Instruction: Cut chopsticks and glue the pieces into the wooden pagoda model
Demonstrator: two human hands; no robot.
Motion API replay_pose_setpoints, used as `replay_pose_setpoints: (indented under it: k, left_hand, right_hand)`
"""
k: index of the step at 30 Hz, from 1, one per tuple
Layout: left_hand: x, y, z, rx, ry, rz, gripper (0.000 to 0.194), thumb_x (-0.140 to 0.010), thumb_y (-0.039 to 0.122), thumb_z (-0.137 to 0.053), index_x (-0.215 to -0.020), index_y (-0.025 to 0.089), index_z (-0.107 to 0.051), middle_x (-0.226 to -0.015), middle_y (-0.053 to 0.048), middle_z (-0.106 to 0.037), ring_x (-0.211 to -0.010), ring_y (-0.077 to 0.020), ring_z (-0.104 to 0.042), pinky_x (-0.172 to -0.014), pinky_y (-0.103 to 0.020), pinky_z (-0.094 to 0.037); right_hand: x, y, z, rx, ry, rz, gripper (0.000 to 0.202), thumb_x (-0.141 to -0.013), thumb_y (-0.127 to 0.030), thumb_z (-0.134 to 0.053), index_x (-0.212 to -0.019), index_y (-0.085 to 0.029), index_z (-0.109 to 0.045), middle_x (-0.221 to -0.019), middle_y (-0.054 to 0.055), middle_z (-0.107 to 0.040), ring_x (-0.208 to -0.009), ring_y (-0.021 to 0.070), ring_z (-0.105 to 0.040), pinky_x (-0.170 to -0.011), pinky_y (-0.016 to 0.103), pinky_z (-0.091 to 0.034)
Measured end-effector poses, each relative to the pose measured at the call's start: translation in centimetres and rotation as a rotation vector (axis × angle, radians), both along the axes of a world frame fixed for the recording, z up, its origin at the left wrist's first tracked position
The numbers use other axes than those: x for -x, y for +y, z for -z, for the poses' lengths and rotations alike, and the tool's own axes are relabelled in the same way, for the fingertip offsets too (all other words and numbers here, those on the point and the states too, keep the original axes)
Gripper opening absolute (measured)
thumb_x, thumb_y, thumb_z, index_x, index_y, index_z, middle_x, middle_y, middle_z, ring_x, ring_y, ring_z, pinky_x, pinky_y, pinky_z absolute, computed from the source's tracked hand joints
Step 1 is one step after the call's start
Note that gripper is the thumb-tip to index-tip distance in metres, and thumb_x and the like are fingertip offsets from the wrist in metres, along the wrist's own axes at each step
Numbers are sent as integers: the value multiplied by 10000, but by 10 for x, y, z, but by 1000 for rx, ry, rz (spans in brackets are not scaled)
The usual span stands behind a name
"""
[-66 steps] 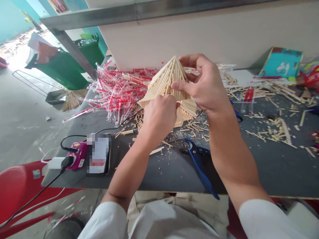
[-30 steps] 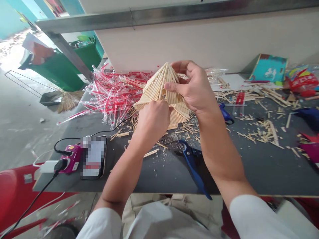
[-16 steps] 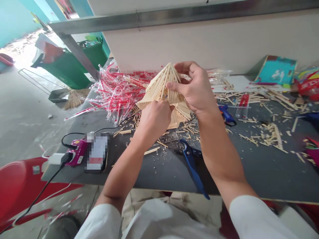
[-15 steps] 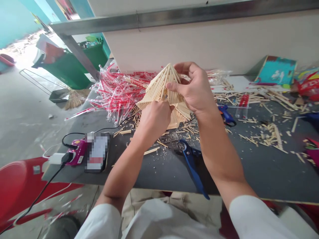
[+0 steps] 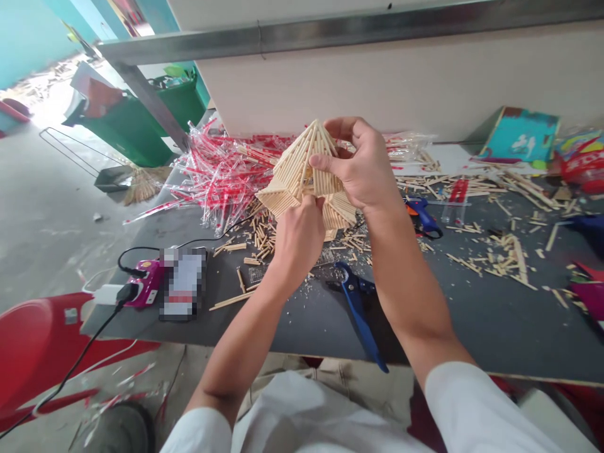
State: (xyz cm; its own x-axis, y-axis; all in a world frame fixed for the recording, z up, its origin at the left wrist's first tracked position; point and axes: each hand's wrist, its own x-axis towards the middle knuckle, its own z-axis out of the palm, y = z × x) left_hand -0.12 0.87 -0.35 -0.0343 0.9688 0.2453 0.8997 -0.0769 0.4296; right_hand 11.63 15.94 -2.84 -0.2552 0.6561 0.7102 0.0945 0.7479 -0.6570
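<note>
Currently | right hand (image 5: 363,165): clamped on the upper right side of the peaked stick model (image 5: 298,165), thumb in front, fingers behind | left hand (image 5: 302,234): curled at its lower front, fingertips hidden, grip cannot be told | model: peak up, over the dark table (image 5: 495,333), beyond the blue cutter (image 5: 359,314), red-and-clear wrappers (image 5: 221,173) to its left
</note>
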Motion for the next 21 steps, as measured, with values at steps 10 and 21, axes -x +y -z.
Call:
replay_pose_setpoints:
  k: [10,21]
  left_hand:
    - [-23,-1,3,-66,49,-179,290,-1021,210,-370,-940,120,-634,-738,-130,-692,-648,-229,-684,-577,-334,-433]
    - [-35,3,-1,-37,-70,-298,277,-996,243,-413,-915,139,-656,-776,-143,-709,-710,-232,-683,-646,-339,-437]
  right_hand:
    - [-1,3,3,-94,-63,19,601,-916,-501,-730,-1407,-271,-470,-1306,119,-605,-1221,268,-650,-971,413,-639]
    - [2,-8,-6,12,-61,67,582,-895,-523,-745,-1360,-259,-514,-1303,121,-616,-1226,280,-649,-996,427,-640]
